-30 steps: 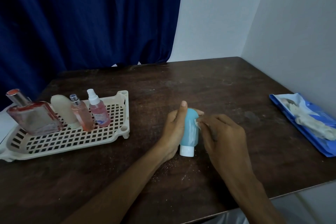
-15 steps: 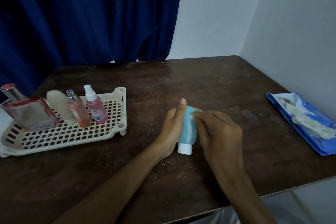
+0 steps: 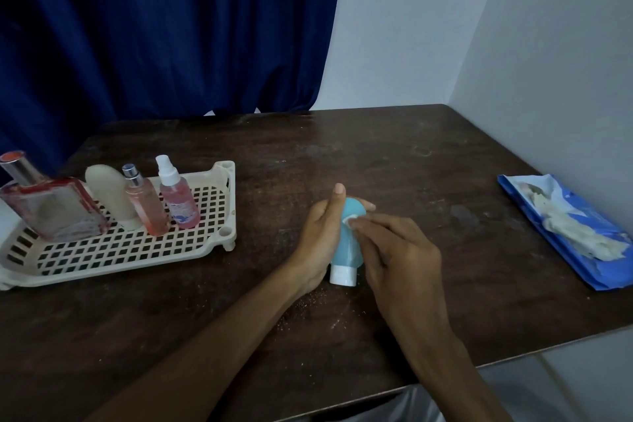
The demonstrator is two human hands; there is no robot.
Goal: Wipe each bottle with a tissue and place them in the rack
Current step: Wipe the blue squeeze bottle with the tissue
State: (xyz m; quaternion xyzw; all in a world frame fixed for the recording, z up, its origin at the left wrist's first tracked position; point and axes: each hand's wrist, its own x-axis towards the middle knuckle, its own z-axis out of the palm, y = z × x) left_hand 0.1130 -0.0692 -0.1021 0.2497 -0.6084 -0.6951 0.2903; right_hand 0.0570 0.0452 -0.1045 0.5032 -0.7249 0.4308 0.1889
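Note:
A light blue bottle (image 3: pixel 346 247) with a white cap (image 3: pixel 342 276) lies on the table's middle, cap toward me. My left hand (image 3: pixel 320 240) grips its left side. My right hand (image 3: pixel 397 257) presses a small white tissue (image 3: pixel 350 220) against the bottle's upper part; most of the tissue is hidden under my fingers. In the cream plastic rack (image 3: pixel 219 243) at the left stand a square red-edged perfume bottle (image 3: pixel 51 205), a cream bottle (image 3: pixel 109 195), a thin pink spray bottle (image 3: pixel 144 205) and a pink pump spray bottle (image 3: pixel 176 199).
A blue tissue pack (image 3: pixel 565 233) lies open at the table's right edge, beside the white wall. A dark blue curtain (image 3: pixel 164 27) hangs behind the table. White crumbs dot the dark wooden table (image 3: pixel 308 315) near my wrists.
My right hand slid the tissue a little up the blue bottle toward its rounded end. The bottle and left hand stayed put; the camera shifted slightly.

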